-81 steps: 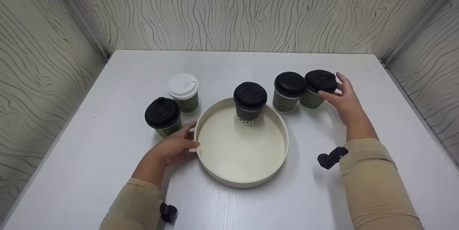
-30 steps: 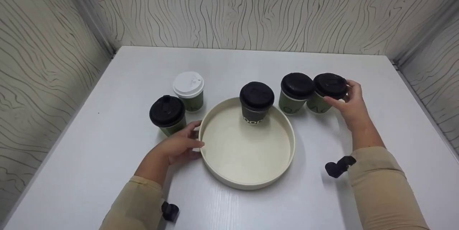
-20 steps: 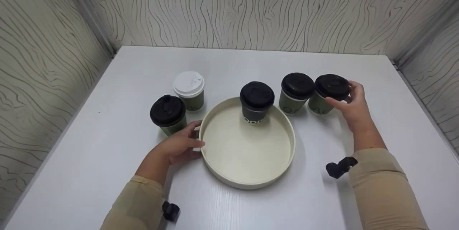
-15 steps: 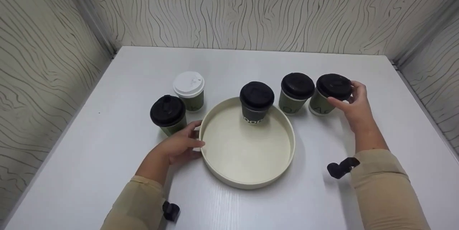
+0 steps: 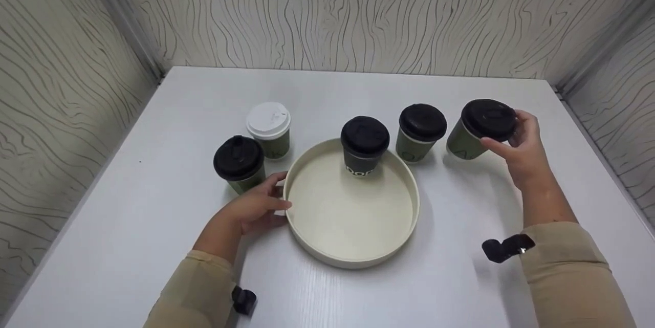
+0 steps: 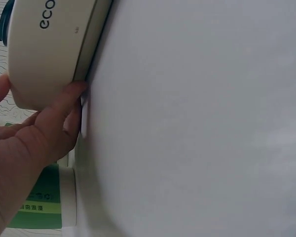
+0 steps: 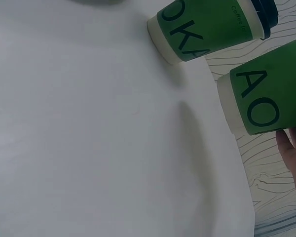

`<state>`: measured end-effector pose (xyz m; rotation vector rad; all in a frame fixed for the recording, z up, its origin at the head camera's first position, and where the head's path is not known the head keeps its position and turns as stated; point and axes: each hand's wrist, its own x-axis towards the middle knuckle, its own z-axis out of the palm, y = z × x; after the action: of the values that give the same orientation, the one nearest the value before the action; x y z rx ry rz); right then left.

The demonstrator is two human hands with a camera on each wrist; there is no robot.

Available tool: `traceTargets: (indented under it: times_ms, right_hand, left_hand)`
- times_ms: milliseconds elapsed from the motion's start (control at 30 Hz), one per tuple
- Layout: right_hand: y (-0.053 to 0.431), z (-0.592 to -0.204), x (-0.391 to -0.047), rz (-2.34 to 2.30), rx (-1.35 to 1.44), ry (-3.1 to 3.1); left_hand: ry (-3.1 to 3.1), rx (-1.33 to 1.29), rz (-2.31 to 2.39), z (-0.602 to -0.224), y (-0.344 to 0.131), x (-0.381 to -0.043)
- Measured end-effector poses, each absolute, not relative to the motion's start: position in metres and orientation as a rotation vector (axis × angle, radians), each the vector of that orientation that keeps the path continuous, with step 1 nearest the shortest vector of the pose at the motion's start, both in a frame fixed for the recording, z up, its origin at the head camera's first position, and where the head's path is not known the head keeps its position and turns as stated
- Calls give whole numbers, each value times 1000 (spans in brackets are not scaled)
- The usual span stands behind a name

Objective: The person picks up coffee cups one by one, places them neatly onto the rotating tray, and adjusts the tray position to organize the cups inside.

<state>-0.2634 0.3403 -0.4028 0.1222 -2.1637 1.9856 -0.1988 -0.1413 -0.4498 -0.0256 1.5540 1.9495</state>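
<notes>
At the right of the head view, my right hand (image 5: pixel 524 151) grips a green paper coffee cup with a black lid (image 5: pixel 471 136). That cup leans to the right; the right wrist view shows its white base (image 7: pixel 232 106) lifted off the table. My left hand (image 5: pixel 256 208) holds the left rim of a round cream tray (image 5: pixel 353 259), thumb over the edge and fingers along the outer wall. In the left wrist view the fingertips touch the tray's side (image 6: pixel 49 59) low down. A dark coffee cup with a black lid (image 5: pixel 364 144) stands upright inside the tray at its back.
Another green black-lidded cup (image 5: pixel 420 133) stands between the tray and the held cup. Left of the tray are a white-lidded cup (image 5: pixel 270 131) and a black-lidded cup (image 5: pixel 239 164), the latter close to my left hand. Patterned walls (image 5: pixel 327 16) border the white table (image 5: pixel 317 297).
My right hand has drawn its cup to the right and upward, opening a gap from the neighbouring cup. The left hand and tray stay put, apart from a slight camera shift.
</notes>
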Motion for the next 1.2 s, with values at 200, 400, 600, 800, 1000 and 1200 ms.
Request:
traceTargets:
  times_ms: [200, 400, 600, 800, 1000, 1200]
  right_hand:
    - [338, -396, -257, 2088, 295, -2064]
    - [333, -389, -251, 2110, 404, -2044]
    - [329, -383, -243, 2136, 494, -2029]
    - [321, -377, -235, 2162, 563, -2025]
    - [316, -373, -232, 2207, 577, -2004]
    - [312, -374, -231, 2218, 789, -1978]
  left_hand:
    - [1601, -53, 1920, -449, -141, -199]
    - [1613, -66, 1907, -448, -140, -199]
    - [1604, -50, 1915, -448, -140, -199]
    - [1590, -41, 1930, -447, -140, -200]
    - [1562, -37, 1944, -446, -140, -199]
    - [1587, -52, 1923, -449, -139, -201]
